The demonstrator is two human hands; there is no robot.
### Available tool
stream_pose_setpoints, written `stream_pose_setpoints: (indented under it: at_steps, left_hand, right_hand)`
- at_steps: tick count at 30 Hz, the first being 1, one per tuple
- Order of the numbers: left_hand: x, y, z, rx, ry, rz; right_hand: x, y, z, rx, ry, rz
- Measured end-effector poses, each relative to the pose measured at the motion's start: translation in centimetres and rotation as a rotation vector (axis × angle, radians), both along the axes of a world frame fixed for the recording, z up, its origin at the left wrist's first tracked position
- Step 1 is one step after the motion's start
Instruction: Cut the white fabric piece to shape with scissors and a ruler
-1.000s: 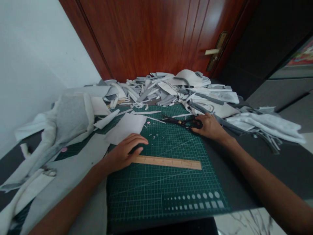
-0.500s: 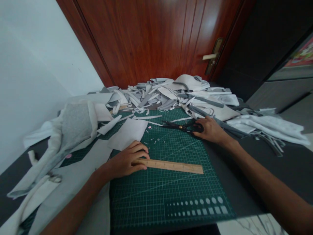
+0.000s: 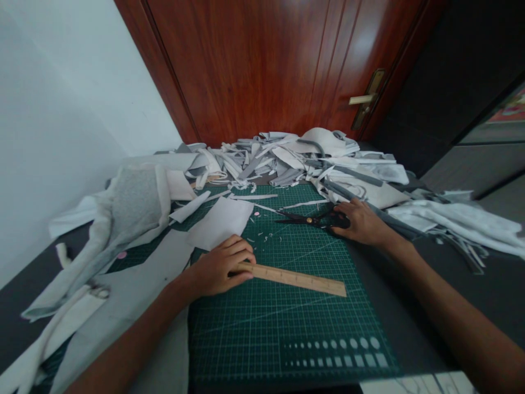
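My left hand [image 3: 225, 266] is closed around the left end of a wooden ruler [image 3: 297, 278], which lies across the green cutting mat [image 3: 262, 323]. At the far right of the mat, my right hand [image 3: 359, 221] grips the handles of black scissors [image 3: 310, 220]. Their blades point left, slightly parted, low over the mat. Beyond my left hand is a pale fabric piece [image 3: 221, 223]. A larger pale fabric sheet [image 3: 135, 290] runs under my left forearm. Tiny scraps and a small pink disc [image 3: 257, 213] lie between the ruler and the scissors.
A heap of grey and white fabric strips [image 3: 266, 158] lines the back of the dark table [image 3: 394, 290] against a brown door [image 3: 254, 65]. Folded grey fabric [image 3: 135, 200] is piled on the left by the wall. More white cloth [image 3: 455, 216] sits at the right.
The whole view has shifted slightly. The scissor blades are parted a little more, and the ruler's right end tilts slightly more toward me. Both hands keep their holds.
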State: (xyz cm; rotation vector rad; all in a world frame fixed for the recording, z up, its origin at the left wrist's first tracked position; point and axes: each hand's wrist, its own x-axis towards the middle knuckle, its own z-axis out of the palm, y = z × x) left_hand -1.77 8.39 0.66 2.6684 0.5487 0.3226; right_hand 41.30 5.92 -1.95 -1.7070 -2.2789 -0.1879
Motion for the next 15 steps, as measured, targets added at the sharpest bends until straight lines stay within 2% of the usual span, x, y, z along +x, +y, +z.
stream_pose_setpoints:
  at_steps: [8, 13, 15]
  left_hand:
    - [0.1, 0.4, -0.5, -0.01, 0.077, 0.149]
    - [-1.0, 1.3, 0.1, -0.026, 0.105, 0.267]
    - [-1.5, 1.6, 0.5, -0.05, 0.119, 0.277]
  right_hand:
    - [0.1, 0.0, -0.3, 0.014, -0.027, -0.028]
    - [-0.1, 0.0, -0.3, -0.01, 0.001, -0.051]
    - [-0.1, 0.1, -0.3, -0.001, 0.016, -0.05]
